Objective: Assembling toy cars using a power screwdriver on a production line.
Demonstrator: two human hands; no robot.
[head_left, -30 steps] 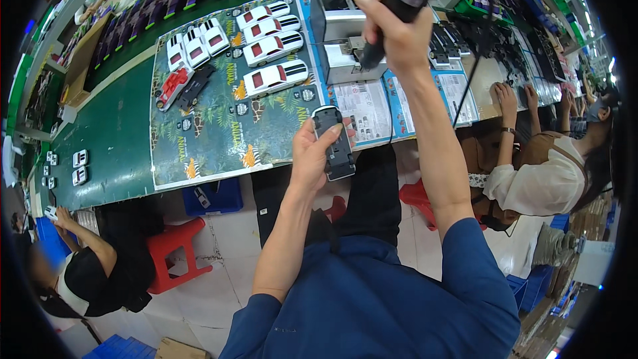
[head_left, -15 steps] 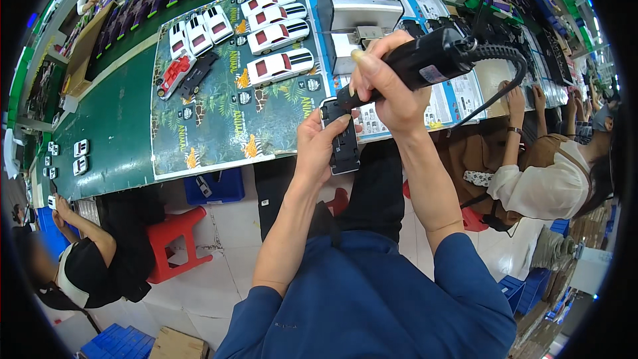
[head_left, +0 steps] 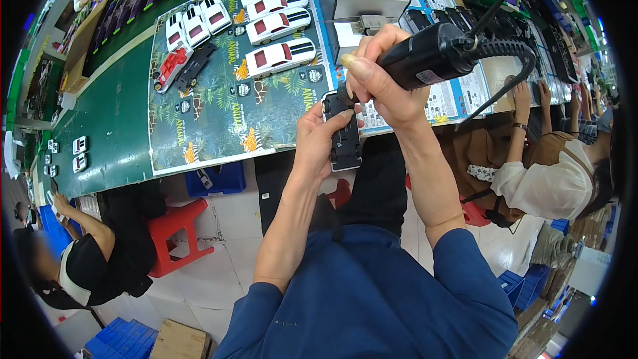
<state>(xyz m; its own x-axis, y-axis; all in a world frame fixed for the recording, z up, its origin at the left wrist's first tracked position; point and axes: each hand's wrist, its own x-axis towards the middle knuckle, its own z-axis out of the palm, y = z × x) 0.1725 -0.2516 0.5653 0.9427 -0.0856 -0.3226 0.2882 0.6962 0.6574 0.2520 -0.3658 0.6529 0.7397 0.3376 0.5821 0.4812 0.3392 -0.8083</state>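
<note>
My left hand (head_left: 315,141) grips a toy car (head_left: 345,145) turned upside down, its black underside facing up. The thumb presses on that underside. My right hand (head_left: 393,90) is wrapped round a black electric screwdriver (head_left: 425,58), which slants down to the left. Its lower end meets the far end of the car's underside; the fingers partly hide the tip. Beyond my left hand, several white toy cars (head_left: 279,56) with black stripes stand on a printed mat (head_left: 219,136). A red car interior piece (head_left: 171,68) lies beside a black car base (head_left: 195,68).
A grey metal machine (head_left: 369,5) stands just beyond my right hand. The screwdriver's coiled cord (head_left: 515,50) loops to the right. Small white car parts (head_left: 80,153) lie on the green tabletop (head_left: 113,133) at left. People sit on both sides, and a red stool (head_left: 176,233) is at lower left.
The screwdriver and my right hand have shifted slightly, while my left hand keeps its hold on the car. The person at left has moved a hand holding a white part.
</note>
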